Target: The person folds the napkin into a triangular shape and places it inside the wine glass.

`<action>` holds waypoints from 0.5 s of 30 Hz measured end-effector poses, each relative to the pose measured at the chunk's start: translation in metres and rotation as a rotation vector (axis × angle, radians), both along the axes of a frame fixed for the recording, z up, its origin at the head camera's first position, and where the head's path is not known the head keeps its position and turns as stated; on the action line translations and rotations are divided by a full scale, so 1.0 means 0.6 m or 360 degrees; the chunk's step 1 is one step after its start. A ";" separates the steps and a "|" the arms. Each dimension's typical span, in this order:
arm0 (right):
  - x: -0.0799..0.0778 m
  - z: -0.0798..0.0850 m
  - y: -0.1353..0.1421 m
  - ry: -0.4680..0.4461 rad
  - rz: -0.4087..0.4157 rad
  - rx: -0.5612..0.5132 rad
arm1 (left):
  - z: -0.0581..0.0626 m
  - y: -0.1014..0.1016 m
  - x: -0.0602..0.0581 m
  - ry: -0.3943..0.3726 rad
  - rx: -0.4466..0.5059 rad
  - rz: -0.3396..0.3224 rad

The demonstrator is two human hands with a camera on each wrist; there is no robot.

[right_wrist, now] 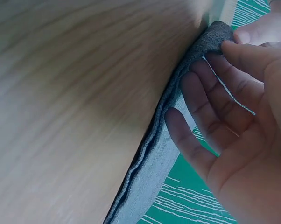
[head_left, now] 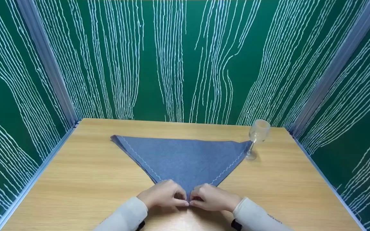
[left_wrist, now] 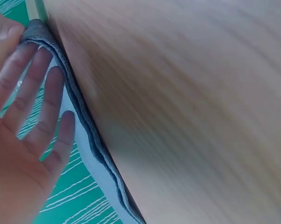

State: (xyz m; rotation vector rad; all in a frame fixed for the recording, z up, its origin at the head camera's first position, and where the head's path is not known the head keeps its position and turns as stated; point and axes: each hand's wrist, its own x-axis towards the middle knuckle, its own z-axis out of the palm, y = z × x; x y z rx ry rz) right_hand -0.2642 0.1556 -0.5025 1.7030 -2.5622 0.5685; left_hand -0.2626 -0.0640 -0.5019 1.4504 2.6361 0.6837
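A blue-grey cloth (head_left: 185, 158) lies folded into a triangle on the table, its long edge at the back and its point toward me. At that near point my left hand (head_left: 164, 195) and right hand (head_left: 215, 197) meet, thumbs nearly touching. In the left wrist view, the left hand (left_wrist: 31, 112) pinches the cloth tip between thumb and index finger, other fingers spread beneath the cloth edge (left_wrist: 96, 144). From the right wrist, the right hand (right_wrist: 238, 121) pinches the same rolled-looking tip (right_wrist: 213, 39). Layered edges of the cloth show in both wrist views.
A clear stemmed glass (head_left: 259, 131) stands upright at the cloth's right corner, its foot beside or touching the fabric. The wooden table (head_left: 85, 163) is bounded by green panels (head_left: 146, 80) with white wavy lines and grey corner posts (head_left: 48, 57).
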 end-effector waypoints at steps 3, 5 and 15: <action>0.001 0.002 -0.001 -0.0029 -0.0017 0.0012 | -0.001 0.001 -0.001 0.0015 -0.0046 0.0013; 0.002 0.003 -0.001 -0.0042 -0.0043 0.0040 | -0.001 0.002 -0.001 0.0026 -0.0076 0.0022; 0.003 0.001 -0.009 -0.0061 -0.0175 0.0185 | -0.010 0.010 -0.001 -0.0050 -0.0034 0.0190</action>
